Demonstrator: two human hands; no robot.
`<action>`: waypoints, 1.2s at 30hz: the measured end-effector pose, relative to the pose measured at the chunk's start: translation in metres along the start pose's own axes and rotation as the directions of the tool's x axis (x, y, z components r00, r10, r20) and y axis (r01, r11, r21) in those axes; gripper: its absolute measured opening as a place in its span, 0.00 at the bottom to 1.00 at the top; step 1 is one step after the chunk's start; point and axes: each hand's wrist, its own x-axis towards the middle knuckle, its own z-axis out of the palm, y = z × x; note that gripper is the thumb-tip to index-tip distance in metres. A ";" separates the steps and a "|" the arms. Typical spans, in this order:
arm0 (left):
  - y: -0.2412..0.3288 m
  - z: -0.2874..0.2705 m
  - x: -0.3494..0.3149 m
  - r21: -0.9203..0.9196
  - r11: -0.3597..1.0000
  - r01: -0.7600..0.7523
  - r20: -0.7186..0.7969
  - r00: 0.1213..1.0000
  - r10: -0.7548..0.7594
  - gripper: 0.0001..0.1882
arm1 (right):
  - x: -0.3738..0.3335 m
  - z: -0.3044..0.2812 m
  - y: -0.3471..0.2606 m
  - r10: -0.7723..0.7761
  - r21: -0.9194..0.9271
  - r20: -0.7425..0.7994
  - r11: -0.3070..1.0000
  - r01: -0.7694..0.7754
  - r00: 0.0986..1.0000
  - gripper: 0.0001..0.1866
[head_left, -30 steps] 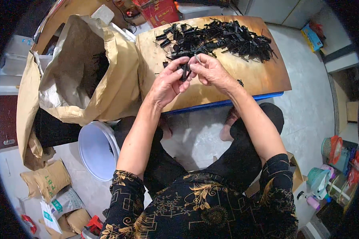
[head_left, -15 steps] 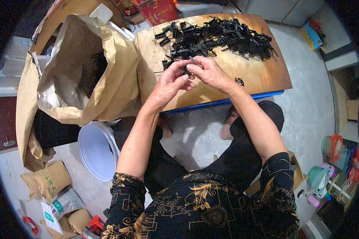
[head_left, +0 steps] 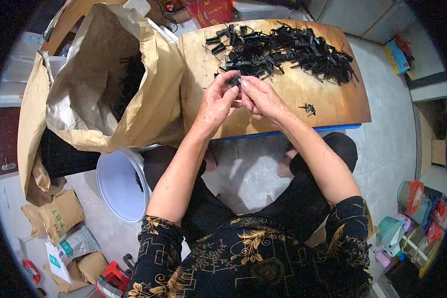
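Both hands meet over the near edge of a wooden board (head_left: 198,64). My left hand (head_left: 217,99) pinches a small black plastic part (head_left: 235,80) between thumb and fingers. From the other side, the thumb and fingertips of my right hand (head_left: 260,95) close on that same part; its exact shape is mostly hidden by the fingers. Just beyond my hands lies a heap of black plastic parts (head_left: 288,49) with thin sprue-like rods sticking out. A few small black pieces (head_left: 309,109) lie apart on the board, right of my right hand.
A large open paper sack (head_left: 159,99) with dark contents stands left of the board. Below it is a white bucket (head_left: 116,186) with something black inside. Brown packages (head_left: 59,213) lie on the floor at left; baskets and bottles (head_left: 395,233) stand at lower right.
The view has shifted slightly, so the board appears farther right. My hands stay together on the small part, and the loose pieces beside my right wrist are now uncovered.
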 end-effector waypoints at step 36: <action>0.007 0.000 0.018 -0.393 0.899 0.192 -0.022 0.976 -0.218 0.12 | 0.039 -0.096 -0.013 -0.463 -0.854 -0.341 0.517 -0.063 0.818 0.20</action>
